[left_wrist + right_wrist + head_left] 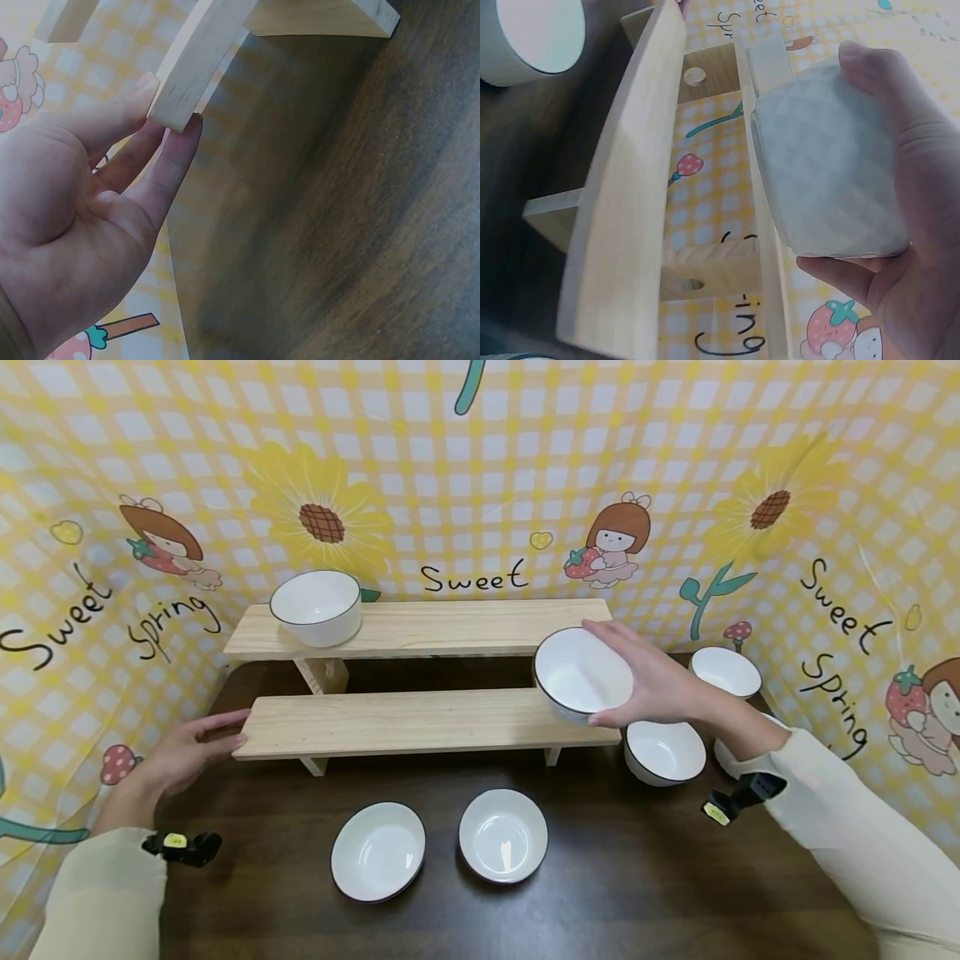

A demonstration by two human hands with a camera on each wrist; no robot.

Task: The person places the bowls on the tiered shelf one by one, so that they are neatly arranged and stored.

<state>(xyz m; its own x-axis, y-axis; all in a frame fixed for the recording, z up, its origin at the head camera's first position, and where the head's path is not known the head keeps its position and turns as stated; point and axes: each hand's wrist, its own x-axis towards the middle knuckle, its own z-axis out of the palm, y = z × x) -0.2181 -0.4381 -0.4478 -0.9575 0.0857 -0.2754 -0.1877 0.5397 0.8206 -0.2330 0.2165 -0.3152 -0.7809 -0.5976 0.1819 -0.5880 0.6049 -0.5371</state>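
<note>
In the head view my right hand [651, 681] grips a white bowl [583, 670] with a dark rim above the right part of the two-step wooden shelf [427, 720]. The right wrist view shows the textured outer side of this bowl [829, 161], with thumb and fingers [840, 277] on opposite sides of it. My left hand [183, 752] pinches the left end of the lower board; in the left wrist view the thumb and fingertips meet the board's end [187, 82]. On the upper board's left end stands another white bowl [317, 610].
Two white bowls, a left one [378, 852] and a right one [503, 836], rest on the dark table [285, 893] before the shelf. More bowls stand at the right, including one near my right forearm [665, 752] and one farther back [725, 672]. A yellow checked cloth [465, 468] surrounds the back and sides.
</note>
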